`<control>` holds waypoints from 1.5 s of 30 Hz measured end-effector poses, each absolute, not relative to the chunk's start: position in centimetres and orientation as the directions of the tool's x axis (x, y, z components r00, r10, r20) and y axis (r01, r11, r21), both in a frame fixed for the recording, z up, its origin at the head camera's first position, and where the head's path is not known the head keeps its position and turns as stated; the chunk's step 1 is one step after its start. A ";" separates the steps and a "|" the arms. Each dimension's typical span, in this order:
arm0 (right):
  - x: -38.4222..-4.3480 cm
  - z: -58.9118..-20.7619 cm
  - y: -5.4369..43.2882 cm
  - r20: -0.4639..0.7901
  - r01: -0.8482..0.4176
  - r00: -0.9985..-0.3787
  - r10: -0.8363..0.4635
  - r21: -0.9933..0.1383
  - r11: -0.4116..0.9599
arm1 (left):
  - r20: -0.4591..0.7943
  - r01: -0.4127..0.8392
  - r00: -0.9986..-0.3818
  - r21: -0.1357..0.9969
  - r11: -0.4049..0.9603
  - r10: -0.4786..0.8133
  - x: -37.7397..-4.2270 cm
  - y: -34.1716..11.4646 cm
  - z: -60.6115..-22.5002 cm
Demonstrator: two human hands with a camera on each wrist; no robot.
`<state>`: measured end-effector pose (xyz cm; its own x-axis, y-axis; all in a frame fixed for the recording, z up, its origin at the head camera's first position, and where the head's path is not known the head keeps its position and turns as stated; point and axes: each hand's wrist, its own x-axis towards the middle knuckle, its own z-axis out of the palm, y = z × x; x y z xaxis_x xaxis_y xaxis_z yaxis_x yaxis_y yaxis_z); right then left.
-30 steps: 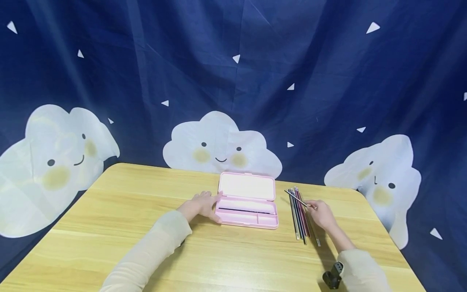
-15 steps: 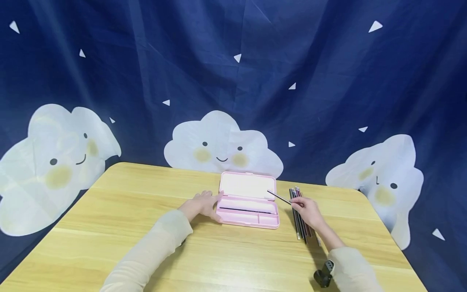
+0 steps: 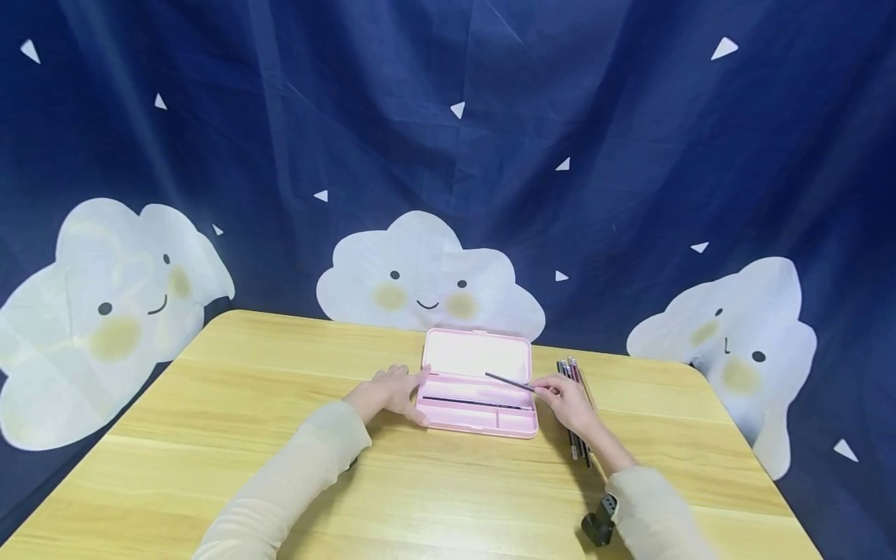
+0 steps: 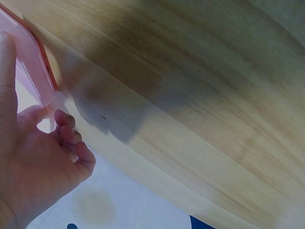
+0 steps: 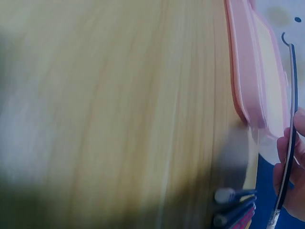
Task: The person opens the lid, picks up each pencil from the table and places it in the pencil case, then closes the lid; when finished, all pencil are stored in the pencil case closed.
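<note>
A pink pencil case lies on the table with its lid raised back. One dark pencil rests in its long compartment. At the case's left end, my left hand holds it between thumb and index finger; the other fingers curl loosely in the left wrist view. My right hand pinches another dark pencil near one end. Its far tip reaches over the case, slanting across the hinge line. In the right wrist view this pencil stands out past the fingers, beside the case.
Several loose pencils lie in a bundle right of the case, partly hidden by the right hand. A wooden table carries everything. Behind its far edge hangs a blue curtain with cloud prints. A black camera sits at the right wrist.
My right hand has moved left from over the bundle, bringing the pinched pencil over the case. The left hand stays at the case's left end.
</note>
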<state>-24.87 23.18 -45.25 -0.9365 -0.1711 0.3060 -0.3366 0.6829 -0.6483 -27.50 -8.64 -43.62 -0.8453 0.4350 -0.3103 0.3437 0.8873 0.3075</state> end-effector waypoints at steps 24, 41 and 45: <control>-25.9 -46.5 17.5 0.249 -0.355 -0.935 -0.253 -0.663 0.659 | -0.311 0.341 -0.848 0.299 0.891 0.429 -27.5 -8.7 -43.6; -26.2 -46.3 15.8 0.235 -0.398 -0.917 -0.322 -0.587 0.705 | -0.311 0.338 -0.849 0.304 0.891 0.428 -27.6 -8.6 -43.6; -26.3 -46.5 15.4 0.227 -0.408 -0.912 -0.343 -0.595 0.692 | -0.310 0.337 -0.849 0.307 0.890 0.428 -27.6 -8.6 -43.7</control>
